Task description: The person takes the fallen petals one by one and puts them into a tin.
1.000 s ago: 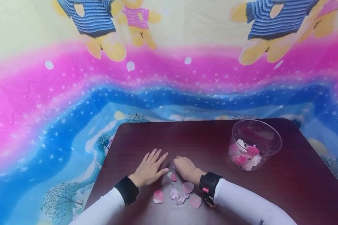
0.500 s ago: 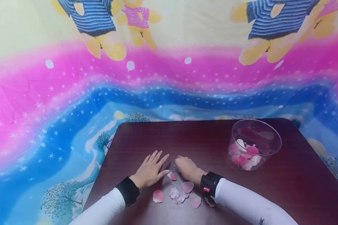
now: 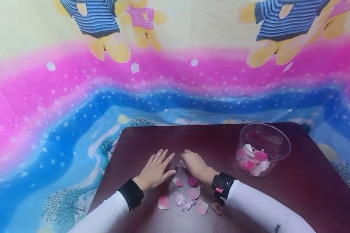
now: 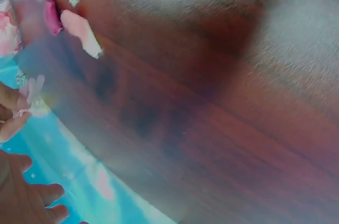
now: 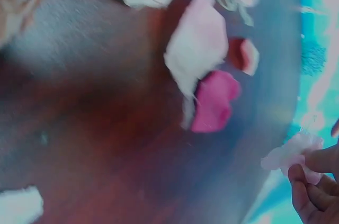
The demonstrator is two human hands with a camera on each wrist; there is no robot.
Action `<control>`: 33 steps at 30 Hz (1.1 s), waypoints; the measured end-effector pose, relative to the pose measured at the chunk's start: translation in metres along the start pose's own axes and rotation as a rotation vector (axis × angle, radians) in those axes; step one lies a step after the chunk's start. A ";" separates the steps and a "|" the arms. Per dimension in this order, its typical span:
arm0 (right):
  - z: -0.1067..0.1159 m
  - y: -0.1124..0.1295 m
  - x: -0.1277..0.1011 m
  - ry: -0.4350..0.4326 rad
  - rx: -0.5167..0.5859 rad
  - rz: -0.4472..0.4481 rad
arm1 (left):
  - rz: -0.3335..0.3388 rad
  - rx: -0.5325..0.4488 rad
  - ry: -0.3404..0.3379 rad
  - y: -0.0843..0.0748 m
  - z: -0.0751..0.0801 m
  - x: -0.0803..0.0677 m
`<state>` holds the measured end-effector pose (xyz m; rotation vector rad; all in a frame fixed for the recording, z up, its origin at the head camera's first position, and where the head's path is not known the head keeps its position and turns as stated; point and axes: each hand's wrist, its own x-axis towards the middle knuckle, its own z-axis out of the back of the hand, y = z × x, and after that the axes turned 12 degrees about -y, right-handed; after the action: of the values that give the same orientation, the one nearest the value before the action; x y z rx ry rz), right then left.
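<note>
My left hand (image 3: pixel 156 170) lies flat on the dark wooden table (image 3: pixel 210 139), fingers straight and spread; its fingertips (image 4: pixel 50 203) show at the lower left of the left wrist view. Just to its right, my right hand (image 3: pixel 193 162) has its fingers curled and pinches a pale pink petal (image 3: pixel 180 163), seen between the fingertips (image 5: pixel 310 181) as a crumpled pale petal (image 5: pixel 291 152). Loose petals lie near my wrists: a deep pink one (image 3: pixel 192 180), a pink one (image 3: pixel 178 182), a light pink one (image 3: pixel 194 192) and a pale cluster (image 3: pixel 183 202).
A clear round container (image 3: pixel 283 142) with pink and white petals inside stands at the table's right. More petals (image 3: pixel 164 203), (image 3: pixel 202 207) and a brownish one (image 3: pixel 217 207) lie near the front edge. A bright patterned cloth (image 3: pixel 75 97) surrounds the table.
My right hand has slid a little away from me with the pale petal, uncovering a deep pink petal and a brownish one by the wrist. The left hand has barely moved.
</note>
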<state>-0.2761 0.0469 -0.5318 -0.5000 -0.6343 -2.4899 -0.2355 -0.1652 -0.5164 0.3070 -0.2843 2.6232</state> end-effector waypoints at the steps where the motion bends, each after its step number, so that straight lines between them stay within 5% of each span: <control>1: 0.004 0.000 0.002 -0.015 0.004 -0.003 | -0.005 0.003 -0.005 0.000 0.002 0.001; 14: 0.057 -0.011 0.025 -0.101 -0.013 -0.051 | -0.041 0.040 -0.008 -0.017 0.028 0.031; 33: 0.129 -0.045 0.025 -0.210 -0.043 -0.062 | -0.228 0.078 0.015 -0.069 0.038 0.055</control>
<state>-0.2936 0.1390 -0.4294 -0.7763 -0.6869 -2.5336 -0.2434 -0.0911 -0.4553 0.3259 -0.1331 2.4138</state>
